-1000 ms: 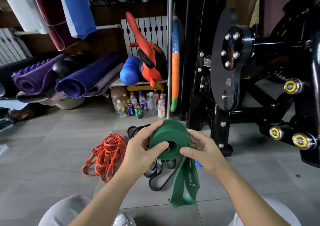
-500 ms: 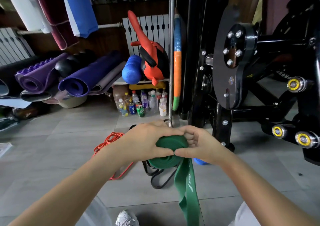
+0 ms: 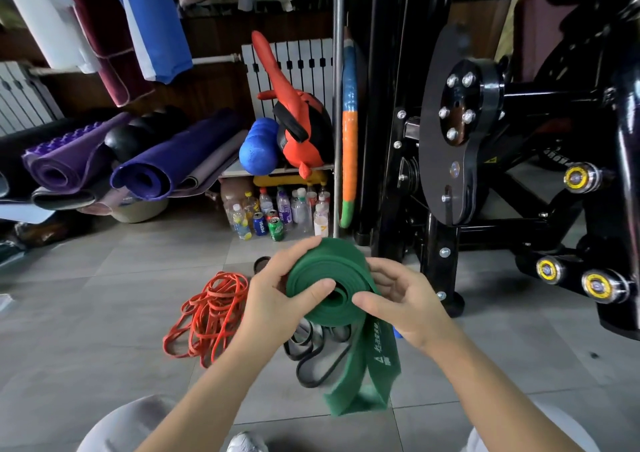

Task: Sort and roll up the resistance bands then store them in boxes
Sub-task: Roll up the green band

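Green rubber filled the centre of the frame: the green band (image 3: 329, 271) was wound into a thick roll and held up above the floor (image 3: 104, 306) between both hands. The left hand (image 3: 277, 296) grasped the roll from its left side, fingers curled over the top edge and the thumb pressed flat on the near face of the coil. The right hand (image 3: 405, 299) gripped it from the right, the thumb reaching in to the coil's lower edge and the fingers wrapped behind. A loose tail of the band, printed with white lettering, hung down from the roll toward the lower centre of the frame, folded back on itself at the end.

Left of centre on the floor lay a tangle of orange bands (image 3: 211, 313). Just beside them, under the roll and partly hidden by it, were black bands (image 3: 311, 354) in loose loops.

Farther back, at mid-frame, a cluster of cans and bottles (image 3: 273, 212) stood on the floor under a low shelf. 2 rolled purple mats (image 3: 156, 164) lay at the left, and a blue roller (image 3: 258, 147) rested on the shelf. A black machine (image 3: 450, 122) with bolted plates took up the right side. At the bottom edge showed the tip of a white shoe (image 3: 246, 443).
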A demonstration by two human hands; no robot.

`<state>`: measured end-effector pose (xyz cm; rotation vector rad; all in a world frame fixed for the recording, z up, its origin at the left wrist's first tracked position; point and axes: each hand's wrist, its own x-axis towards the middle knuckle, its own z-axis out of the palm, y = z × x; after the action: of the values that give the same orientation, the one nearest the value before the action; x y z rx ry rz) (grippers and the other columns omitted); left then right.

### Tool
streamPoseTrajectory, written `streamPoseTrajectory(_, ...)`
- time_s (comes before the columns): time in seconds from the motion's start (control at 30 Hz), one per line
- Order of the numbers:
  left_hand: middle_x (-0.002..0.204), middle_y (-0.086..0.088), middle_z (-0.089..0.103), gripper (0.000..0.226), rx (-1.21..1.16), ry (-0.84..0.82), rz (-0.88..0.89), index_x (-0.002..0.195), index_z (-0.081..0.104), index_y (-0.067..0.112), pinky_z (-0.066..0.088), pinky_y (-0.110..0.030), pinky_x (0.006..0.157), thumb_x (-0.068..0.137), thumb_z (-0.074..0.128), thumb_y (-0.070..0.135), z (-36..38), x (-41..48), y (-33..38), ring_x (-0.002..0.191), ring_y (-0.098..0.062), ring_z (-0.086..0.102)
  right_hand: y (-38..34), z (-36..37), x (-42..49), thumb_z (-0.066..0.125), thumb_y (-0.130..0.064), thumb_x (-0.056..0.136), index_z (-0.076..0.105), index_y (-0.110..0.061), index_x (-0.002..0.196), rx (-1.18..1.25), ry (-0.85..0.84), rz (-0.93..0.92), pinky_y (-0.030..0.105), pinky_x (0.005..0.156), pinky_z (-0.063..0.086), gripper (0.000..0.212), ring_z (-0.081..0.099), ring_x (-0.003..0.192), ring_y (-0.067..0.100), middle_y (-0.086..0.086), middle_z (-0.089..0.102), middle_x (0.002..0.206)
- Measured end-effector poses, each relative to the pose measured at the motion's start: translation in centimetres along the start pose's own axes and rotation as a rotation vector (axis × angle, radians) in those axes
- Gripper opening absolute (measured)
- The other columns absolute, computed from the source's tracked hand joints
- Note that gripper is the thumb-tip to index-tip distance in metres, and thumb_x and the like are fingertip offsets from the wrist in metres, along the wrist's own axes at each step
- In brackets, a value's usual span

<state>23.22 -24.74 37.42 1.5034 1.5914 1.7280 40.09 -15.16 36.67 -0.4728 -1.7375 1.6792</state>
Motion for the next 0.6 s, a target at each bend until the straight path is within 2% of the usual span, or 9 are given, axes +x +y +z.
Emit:
streamPoseTrajectory(0.07,0.114,0.020,0.062,0.052,-0.002,-0.012,-0.011,0.112,0.056,0.056,0.050,-0.015,0.081,0.071,0.075,0.029,0.3,-0.7,-0.6,0.104,-0.004,0.062,0.0,-0.2,0.2,0.072,-0.011,0.069,0.064,-0.018,0.104,-0.058,-0.001,0.018,0.024,0.077,0.055,0.037,0.071,0.088,0.016,0.001,0.074,0.096)
streamPoseTrajectory(0.17,0.112,0.019,0.060,0.050,0.080,-0.184,-0.065,0.108,0.050,0.056,0.054,-0.028,0.085,0.067,0.075,0.043,-0.7,-0.3,-0.3,0.105,-0.008,0.062,-0.6,-1.0,0.6,0.076,-0.006,0.071,0.065,-0.024,0.103,-0.155,-0.062,0.047,0.018,0.074,0.054,0.038,0.071,0.087,0.013,-0.006,0.074,0.095)
streamPoseTrajectory(0.23,0.114,0.021,0.058,0.054,0.290,-0.336,-0.028,0.110,0.046,0.058,0.052,-0.033,0.091,0.064,0.072,0.052,-1.6,1.1,0.8,0.107,-0.005,0.059,-0.8,-1.3,1.2,0.077,-0.002,0.073,0.065,-0.026,0.103,-0.228,-0.124,0.078,0.018,0.076,0.053,0.040,0.071,0.090,0.011,-0.006,0.074,0.096)
streamPoseTrajectory(0.3,0.122,0.025,0.053,0.064,0.593,-0.564,0.092,0.123,0.037,0.058,0.045,-0.031,0.097,0.067,0.067,0.057,-1.8,2.7,2.3,0.113,0.002,0.052,-0.9,-1.0,1.8,0.079,-0.001,0.072,0.066,-0.024,0.102,-0.278,-0.179,0.101,0.019,0.078,0.053,0.040,0.070,0.090,0.010,-0.005,0.074,0.095)
streamPoseTrajectory(0.33,0.125,0.024,0.051,0.069,0.725,-0.667,0.137,0.129,0.031,0.059,0.044,-0.030,0.098,0.069,0.065,0.058,-1.6,3.3,2.9,0.114,0.002,0.049,-0.9,-0.7,2.0,0.079,0.000,0.071,0.066,-0.023,0.102,-0.288,-0.199,0.109,0.019,0.078,0.054,0.041,0.070,0.090,0.011,-0.005,0.074,0.094)
streamPoseTrajectory(0.4,0.123,0.020,0.052,0.072,0.870,-0.770,0.137,0.134,0.026,0.060,0.043,-0.028,0.094,0.073,0.066,0.056,-1.4,4.3,3.6,0.110,-0.001,0.048,-1.1,-0.5,2.3,0.080,0.002,0.069,0.066,-0.023,0.100,-0.272,-0.208,0.121,0.020,0.077,0.054,0.042,0.071,0.089,0.012,-0.004,0.074,0.091)
streamPoseTrajectory(0.5,0.116,0.013,0.058,0.060,0.829,-0.800,0.122,0.131,0.048,0.048,0.042,-0.029,0.096,0.075,0.071,0.048,-1.6,4.9,3.9,0.103,-0.001,0.049,-1.1,-0.5,2.1,0.080,0.003,0.068,0.064,-0.023,0.101,-0.241,-0.197,0.128,0.020,0.078,0.053,0.044,0.070,0.089,0.011,-0.002,0.073,0.093)
streamPoseTrajectory(0.6,0.109,0.012,0.059,0.049,0.720,-0.761,0.137,0.121,0.062,0.035,0.043,-0.030,0.096,0.075,0.075,0.041,-2.0,4.8,3.8,0.103,-0.001,0.052,-0.8,-0.4,2.0,0.080,0.001,0.068,0.056,-0.020,0.117,-0.195,-0.163,0.165,0.023,0.086,0.053,0.058,0.068,0.094,0.013,0.007,0.069,0.106)
